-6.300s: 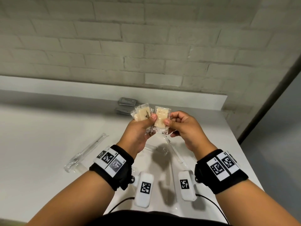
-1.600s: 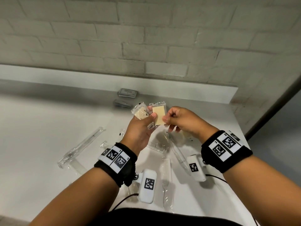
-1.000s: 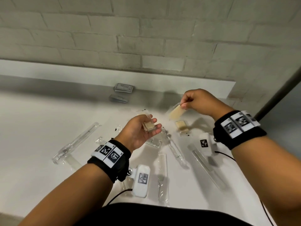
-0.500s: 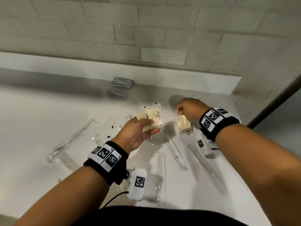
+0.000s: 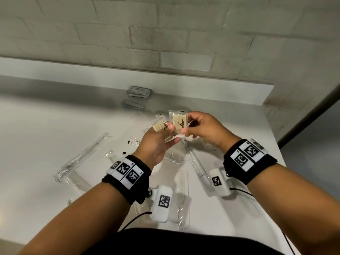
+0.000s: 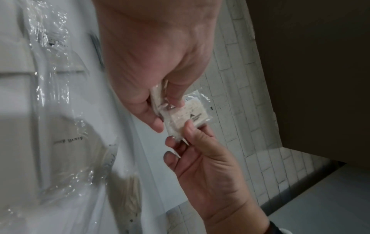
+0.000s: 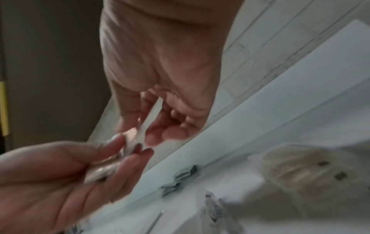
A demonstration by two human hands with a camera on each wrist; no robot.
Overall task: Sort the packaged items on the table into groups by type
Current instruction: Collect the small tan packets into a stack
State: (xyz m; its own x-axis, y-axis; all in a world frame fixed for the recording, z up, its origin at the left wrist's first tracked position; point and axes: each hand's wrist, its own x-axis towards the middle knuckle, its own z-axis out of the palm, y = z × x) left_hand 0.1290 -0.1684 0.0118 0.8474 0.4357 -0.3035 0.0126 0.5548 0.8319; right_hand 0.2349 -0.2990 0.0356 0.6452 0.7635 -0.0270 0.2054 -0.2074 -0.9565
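Above the white table (image 5: 46,137) my left hand (image 5: 165,127) grips a small fan of beige soap-like packets (image 5: 159,126) in clear wrap between thumb and fingers. My right hand (image 5: 186,126) pinches the rightmost packet (image 5: 180,122), printed with a dark logo, while the left hand's fingers also touch it. In the left wrist view the right hand's thumb and fingers (image 6: 190,128) grip that packet (image 6: 186,115) at its lower edge. The right wrist view is blurred; the packet (image 7: 140,133) shows edge-on between both hands.
Two stacks of grey sachets (image 5: 140,91) lie near the back wall. Several long clear-wrapped items (image 5: 82,157) and tubes (image 5: 198,166) lie scattered across the table's middle and front. Beige packets (image 7: 300,166) lie on the table at the right. The table's right edge is close.
My right hand set a beige packet down on the table at the right, then came back up to my left hand. It now pinches another packet from the fan.
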